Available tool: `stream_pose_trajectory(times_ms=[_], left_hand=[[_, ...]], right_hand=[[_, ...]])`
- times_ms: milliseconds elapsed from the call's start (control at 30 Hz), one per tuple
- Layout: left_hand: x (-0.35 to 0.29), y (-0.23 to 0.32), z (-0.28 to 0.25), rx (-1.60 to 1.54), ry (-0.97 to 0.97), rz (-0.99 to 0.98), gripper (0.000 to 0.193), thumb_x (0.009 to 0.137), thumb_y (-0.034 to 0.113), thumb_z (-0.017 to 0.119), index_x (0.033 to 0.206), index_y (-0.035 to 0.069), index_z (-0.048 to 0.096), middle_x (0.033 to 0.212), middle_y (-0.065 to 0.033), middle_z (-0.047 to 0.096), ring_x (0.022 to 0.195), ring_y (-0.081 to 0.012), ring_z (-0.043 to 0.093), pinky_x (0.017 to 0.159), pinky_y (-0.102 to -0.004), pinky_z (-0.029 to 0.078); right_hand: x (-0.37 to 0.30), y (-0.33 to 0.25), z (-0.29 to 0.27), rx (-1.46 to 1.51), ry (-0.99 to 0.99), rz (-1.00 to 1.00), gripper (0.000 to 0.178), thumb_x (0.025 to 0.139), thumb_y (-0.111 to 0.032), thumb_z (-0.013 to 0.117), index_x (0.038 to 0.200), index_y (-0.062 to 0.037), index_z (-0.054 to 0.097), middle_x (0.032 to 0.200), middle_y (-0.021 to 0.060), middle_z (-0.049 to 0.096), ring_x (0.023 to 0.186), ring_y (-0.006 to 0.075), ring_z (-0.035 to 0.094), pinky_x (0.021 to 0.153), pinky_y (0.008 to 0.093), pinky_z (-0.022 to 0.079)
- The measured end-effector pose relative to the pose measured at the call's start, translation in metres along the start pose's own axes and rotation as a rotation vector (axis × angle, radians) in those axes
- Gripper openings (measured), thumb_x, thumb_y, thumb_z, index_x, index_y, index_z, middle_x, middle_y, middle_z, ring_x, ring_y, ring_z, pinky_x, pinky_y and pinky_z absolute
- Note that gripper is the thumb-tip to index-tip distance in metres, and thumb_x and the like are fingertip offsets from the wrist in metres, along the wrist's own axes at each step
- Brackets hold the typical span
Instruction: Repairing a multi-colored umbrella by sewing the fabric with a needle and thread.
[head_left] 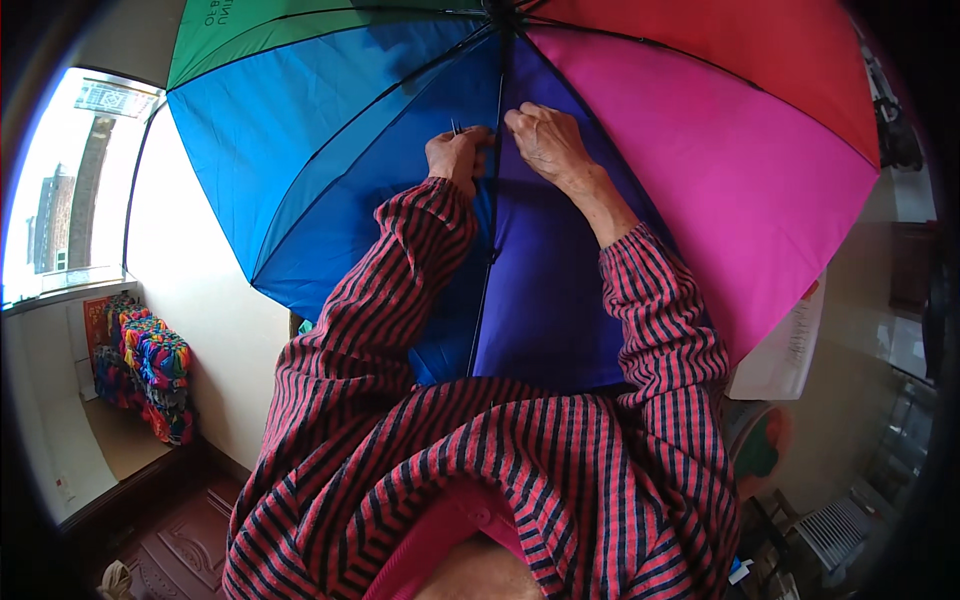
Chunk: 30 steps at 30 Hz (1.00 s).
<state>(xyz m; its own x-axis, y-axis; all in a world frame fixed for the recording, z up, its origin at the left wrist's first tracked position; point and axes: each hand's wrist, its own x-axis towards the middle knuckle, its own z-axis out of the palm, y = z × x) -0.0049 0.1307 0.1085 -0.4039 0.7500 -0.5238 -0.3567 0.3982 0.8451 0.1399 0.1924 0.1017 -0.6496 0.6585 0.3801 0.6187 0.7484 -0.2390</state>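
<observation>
The open rainbow umbrella point(560, 200) is held overhead. Its dark rib point(487, 255) is pinched by the left hand point(457, 155), which grips a thin metal tool point(455, 127), and the right hand point(545, 140). Work at the rib appears unfinished.

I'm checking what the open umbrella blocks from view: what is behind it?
The rainbow umbrella fills the upper view, so whatever lies behind its panels is hidden. Past its edges show a pale wall and a window. Both hands, left and right, work at a rib.
</observation>
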Motion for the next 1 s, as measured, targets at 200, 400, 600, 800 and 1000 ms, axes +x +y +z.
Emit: stream_pose_trajectory(times_ms=[200, 400, 600, 800, 1000], left_hand=[[0.001, -0.001, 0.004, -0.051, 0.005, 0.033, 0.011, 0.081, 0.011, 0.066, 0.079, 0.001, 0.063, 0.064, -0.0029, 0.055, 0.046, -0.009, 0.04, 0.039, -0.0232, 0.029], [0.007, -0.002, 0.0, -0.016, -0.011, 0.009, 0.012, 0.081, 0.012, 0.067, 0.081, 0.0, 0.063, 0.066, -0.0037, 0.056, 0.046, -0.0091, 0.04, 0.039, -0.0233, 0.029], [0.005, -0.003, 0.0, -0.048, 0.004, 0.017, 0.013, 0.081, 0.012, 0.067, 0.081, 0.0, 0.063, 0.066, -0.0039, 0.056, 0.046, -0.0094, 0.04, 0.039, -0.0235, 0.029], [0.007, -0.004, 0.001, -0.011, -0.012, 0.017, 0.012, 0.076, 0.012, 0.066, 0.075, 0.001, 0.063, 0.057, -0.0026, 0.051, 0.045, -0.0102, 0.041, 0.039, -0.0246, 0.029], [0.019, -0.009, 0.009, 0.011, 0.019, 0.05, 0.01, 0.076, 0.01, 0.064, 0.073, 0.001, 0.063, 0.056, -0.0023, 0.052, 0.043, -0.0104, 0.042, 0.038, -0.0256, 0.029]], right_hand=[[-0.006, -0.003, -0.006, 0.019, 0.123, 0.192, 0.003, 0.077, -0.004, 0.053, 0.077, -0.0052, 0.056, 0.076, 0.0141, 0.059, 0.075, 0.0327, 0.062, 0.063, 0.0441, 0.05], [-0.005, -0.02, 0.009, -0.005, 0.18, 0.214, 0.002, 0.076, -0.004, 0.053, 0.076, -0.0042, 0.056, 0.075, 0.0146, 0.059, 0.074, 0.0334, 0.061, 0.063, 0.0444, 0.05], [-0.008, -0.019, 0.009, 0.019, 0.107, 0.135, 0.003, 0.077, -0.003, 0.053, 0.076, -0.0047, 0.056, 0.075, 0.0142, 0.058, 0.075, 0.0332, 0.061, 0.063, 0.0439, 0.05], [0.002, -0.011, 0.012, 0.057, 0.14, 0.063, 0.001, 0.079, -0.006, 0.056, 0.077, -0.0062, 0.056, 0.075, 0.0117, 0.057, 0.075, 0.0318, 0.061, 0.062, 0.0426, 0.049], [-0.001, -0.007, 0.015, 0.089, 0.18, -0.018, 0.004, 0.08, -0.009, 0.059, 0.079, -0.0064, 0.056, 0.075, 0.0097, 0.055, 0.074, 0.0306, 0.061, 0.061, 0.0418, 0.049]])
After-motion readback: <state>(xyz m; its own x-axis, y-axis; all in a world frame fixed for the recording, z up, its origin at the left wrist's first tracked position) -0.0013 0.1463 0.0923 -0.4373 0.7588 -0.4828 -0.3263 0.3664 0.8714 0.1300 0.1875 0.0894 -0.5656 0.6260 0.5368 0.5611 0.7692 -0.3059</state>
